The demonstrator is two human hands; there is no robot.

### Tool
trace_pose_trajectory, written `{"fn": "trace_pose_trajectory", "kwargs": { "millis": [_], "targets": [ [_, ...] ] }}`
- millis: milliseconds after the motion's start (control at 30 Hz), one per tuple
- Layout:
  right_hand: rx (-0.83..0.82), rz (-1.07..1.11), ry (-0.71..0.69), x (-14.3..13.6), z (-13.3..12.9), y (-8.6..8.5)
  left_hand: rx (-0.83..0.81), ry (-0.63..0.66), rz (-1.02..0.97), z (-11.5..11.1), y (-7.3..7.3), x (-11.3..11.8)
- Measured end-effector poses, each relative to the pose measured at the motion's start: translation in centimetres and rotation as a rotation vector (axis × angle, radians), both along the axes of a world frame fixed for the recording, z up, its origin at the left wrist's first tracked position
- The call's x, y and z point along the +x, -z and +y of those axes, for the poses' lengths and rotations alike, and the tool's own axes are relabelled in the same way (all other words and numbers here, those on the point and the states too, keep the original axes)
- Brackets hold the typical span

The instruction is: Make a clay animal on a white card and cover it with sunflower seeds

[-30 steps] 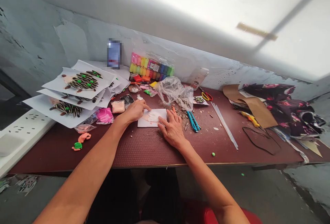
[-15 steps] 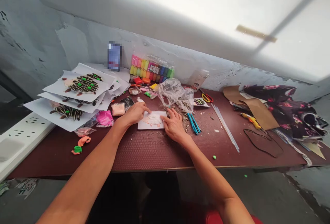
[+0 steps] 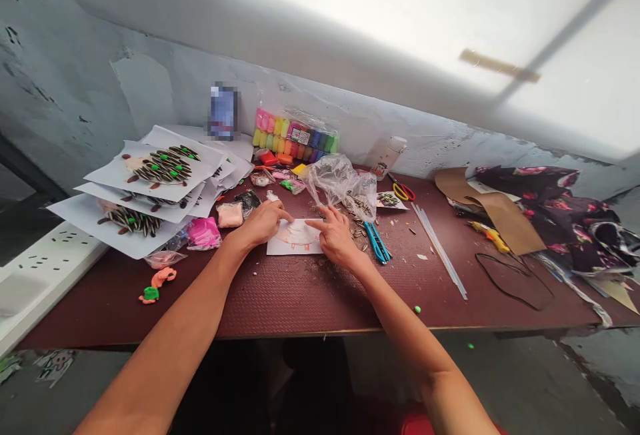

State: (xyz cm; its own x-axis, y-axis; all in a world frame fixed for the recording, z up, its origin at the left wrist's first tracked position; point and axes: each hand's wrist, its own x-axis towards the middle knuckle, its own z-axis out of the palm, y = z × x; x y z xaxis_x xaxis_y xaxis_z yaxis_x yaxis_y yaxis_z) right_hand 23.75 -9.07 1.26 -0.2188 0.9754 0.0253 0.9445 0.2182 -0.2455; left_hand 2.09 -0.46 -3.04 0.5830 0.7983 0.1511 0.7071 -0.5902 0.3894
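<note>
A small white sheet of paper lies on the table between my hands, with a rounded outline and short legs drawn on it in orange. At its upper left edge is my left hand, index finger stretched out onto the paper and the other fingers partly curled. My right hand rests over the right side, its index finger pointing left across the drawing and the others apart. No object shows in either hand. Just right of my right hand lie a blue utility knife and loose sunflower seeds.
Stacked sheets with seed-covered hedgehog pictures stand at left beside a white power strip. Behind are coloured clay packs, a clear plastic bag and a bottle. Scissors, glue sticks and a glue gun lie right.
My right index finger has shifted left, pointing further across the paper. My left hand has barely moved. The whole view has tilted slightly.
</note>
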Motion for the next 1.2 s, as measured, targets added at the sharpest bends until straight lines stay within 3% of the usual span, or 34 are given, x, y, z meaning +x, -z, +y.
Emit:
{"fn": "trace_pose_trajectory", "kwargs": {
  "millis": [333,667,933,1200],
  "targets": [
    [0.053,0.048,0.022,0.2,-0.2,1.5,0.021,0.025,-0.004,0.3,0.5,-0.2],
    [0.139,0.038,0.004,-0.4,-0.1,1.1,0.003,0.002,0.002,0.0,0.1,-0.1],
    [0.077,-0.084,-0.089,-2.0,1.3,-0.6,-0.014,-0.021,-0.046,-0.2,-0.5,-0.1],
    [0.08,-0.083,-0.14,-2.0,1.4,0.2,-0.029,-0.014,-0.053,-0.1,-0.6,-0.1]
  ]
}}
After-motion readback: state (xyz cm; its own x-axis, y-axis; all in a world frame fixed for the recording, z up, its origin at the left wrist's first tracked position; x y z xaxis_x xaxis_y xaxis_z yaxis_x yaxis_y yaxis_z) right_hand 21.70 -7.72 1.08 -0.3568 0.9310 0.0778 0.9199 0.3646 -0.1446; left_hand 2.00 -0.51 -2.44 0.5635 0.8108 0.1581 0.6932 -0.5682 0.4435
